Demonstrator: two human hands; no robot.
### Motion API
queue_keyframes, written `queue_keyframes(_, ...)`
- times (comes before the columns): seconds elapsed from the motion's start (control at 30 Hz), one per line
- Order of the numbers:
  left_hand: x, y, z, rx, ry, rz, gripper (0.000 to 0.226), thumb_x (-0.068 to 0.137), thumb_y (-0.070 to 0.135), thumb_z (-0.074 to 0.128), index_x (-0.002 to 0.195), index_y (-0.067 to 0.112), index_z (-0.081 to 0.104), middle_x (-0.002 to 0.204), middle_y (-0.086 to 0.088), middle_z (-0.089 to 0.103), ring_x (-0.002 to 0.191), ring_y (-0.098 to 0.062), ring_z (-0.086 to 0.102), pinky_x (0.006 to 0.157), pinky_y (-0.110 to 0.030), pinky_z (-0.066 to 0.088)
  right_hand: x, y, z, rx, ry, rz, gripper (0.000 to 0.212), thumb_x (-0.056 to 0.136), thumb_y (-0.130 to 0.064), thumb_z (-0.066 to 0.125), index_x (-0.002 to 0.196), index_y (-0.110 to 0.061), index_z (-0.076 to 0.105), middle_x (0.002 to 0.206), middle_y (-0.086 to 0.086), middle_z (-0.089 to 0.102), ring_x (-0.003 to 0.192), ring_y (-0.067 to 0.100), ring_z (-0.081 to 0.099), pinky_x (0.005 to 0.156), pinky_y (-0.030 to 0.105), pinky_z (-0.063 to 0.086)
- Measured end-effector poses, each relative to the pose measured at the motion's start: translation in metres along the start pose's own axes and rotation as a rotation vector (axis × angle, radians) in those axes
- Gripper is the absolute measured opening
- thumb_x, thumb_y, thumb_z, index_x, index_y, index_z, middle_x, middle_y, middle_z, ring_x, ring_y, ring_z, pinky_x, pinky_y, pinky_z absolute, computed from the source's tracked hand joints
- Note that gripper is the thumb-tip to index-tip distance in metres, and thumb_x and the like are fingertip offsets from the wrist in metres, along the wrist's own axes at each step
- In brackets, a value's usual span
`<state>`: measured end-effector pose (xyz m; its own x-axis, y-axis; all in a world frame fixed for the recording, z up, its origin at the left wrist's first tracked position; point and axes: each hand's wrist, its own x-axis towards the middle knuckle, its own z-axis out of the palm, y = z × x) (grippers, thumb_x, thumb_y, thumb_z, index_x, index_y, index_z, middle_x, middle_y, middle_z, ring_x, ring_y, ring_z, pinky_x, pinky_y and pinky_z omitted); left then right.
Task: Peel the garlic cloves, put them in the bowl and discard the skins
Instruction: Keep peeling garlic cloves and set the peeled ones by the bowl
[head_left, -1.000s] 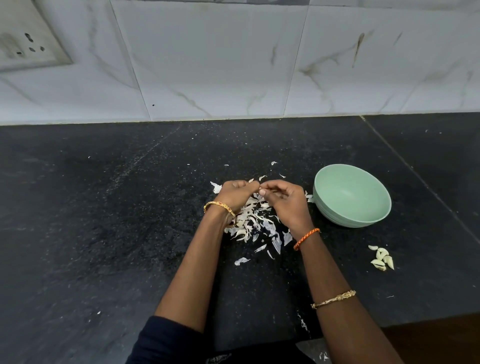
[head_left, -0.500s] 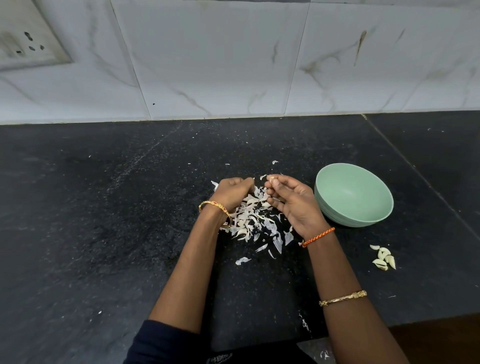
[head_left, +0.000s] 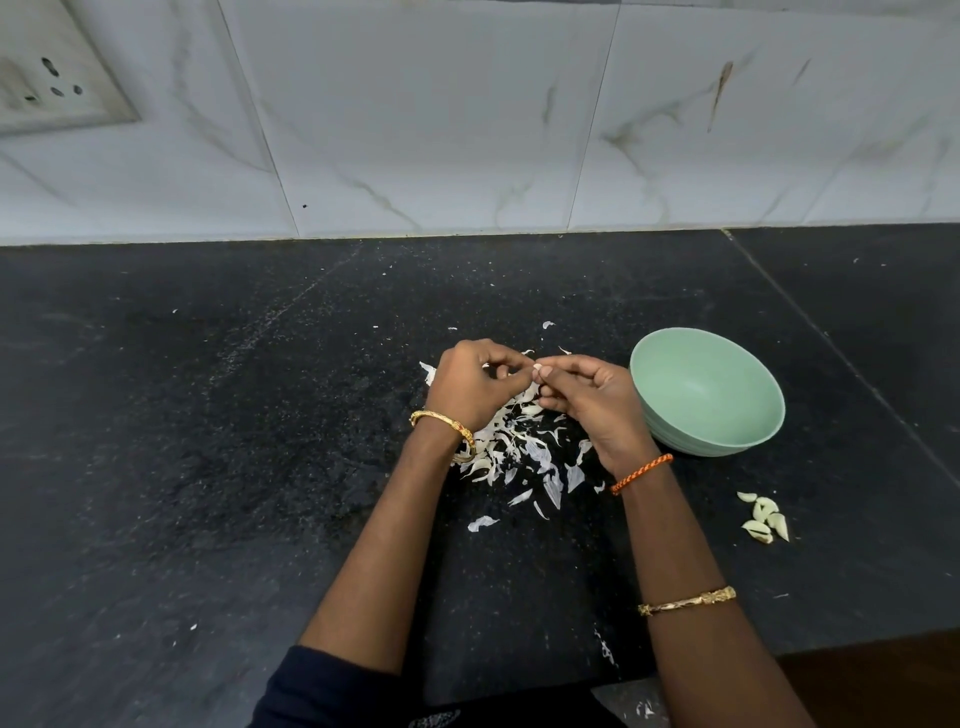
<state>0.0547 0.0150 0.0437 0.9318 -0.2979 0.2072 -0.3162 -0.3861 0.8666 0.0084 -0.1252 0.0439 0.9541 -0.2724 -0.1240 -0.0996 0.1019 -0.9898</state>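
The left hand (head_left: 475, 384) and right hand (head_left: 587, 397), fingers curled, met over the skin pile (head_left: 519, 452), pinching something pale, likely a garlic clove (head_left: 542, 371). Slippery, it risked dropping among skins instead of reaching the green bowl (head_left: 727, 441); peeled cloves (head_left: 764, 518) lay right of it.

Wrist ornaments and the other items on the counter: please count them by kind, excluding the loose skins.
Gold bangles: 2
Orange thread bracelet: 1
Green bowl: 1
Garlic cloves lying right of the bowl: about 5
Total: about 9
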Motion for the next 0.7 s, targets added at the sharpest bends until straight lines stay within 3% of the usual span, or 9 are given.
queue_keyframes(0.17,0.0008,-0.0044,0.0027,0.092,0.007,0.049,0.008,0.082,0.020,0.072,0.089,0.022,0.077,0.070,0.001,0.058,0.057,0.004,0.049,0.055,-0.013,0.034,0.0001,-0.0010,-0.0039,-0.018,0.012,0.017,0.007,0.085,-0.001,0.067,0.092,-0.003,0.070,0.078,0.008,0.071,0.062,0.006,0.062,0.064,0.018,0.057)
queue_keyframes(0.43,-0.0009,-0.0006,0.0079,0.189,0.069,0.060,0.001,0.074,0.018,0.073,0.075,0.017,0.072,0.058,0.008,0.043,0.057,-0.010,0.046,0.060,-0.037,0.050,-0.0001,-0.0058,-0.0001,-0.083,0.035,0.015,0.009,0.084,0.002,0.067,0.082,-0.006,0.071,0.068,0.006,0.068,0.059,0.006,0.062,0.060,0.017,0.056)
queue_keyframes(0.7,0.0004,-0.0026,0.0055,0.162,0.076,0.043,0.013,0.069,0.017,0.075,0.066,0.019,0.062,0.068,0.001,0.048,0.058,-0.006,0.038,0.056,-0.028,0.039,0.0010,-0.0074,0.0033,-0.081,-0.008,0.055,0.011,0.086,0.002,0.064,0.081,-0.005,0.071,0.064,0.006,0.065,0.059,0.007,0.062,0.062,0.020,0.058)
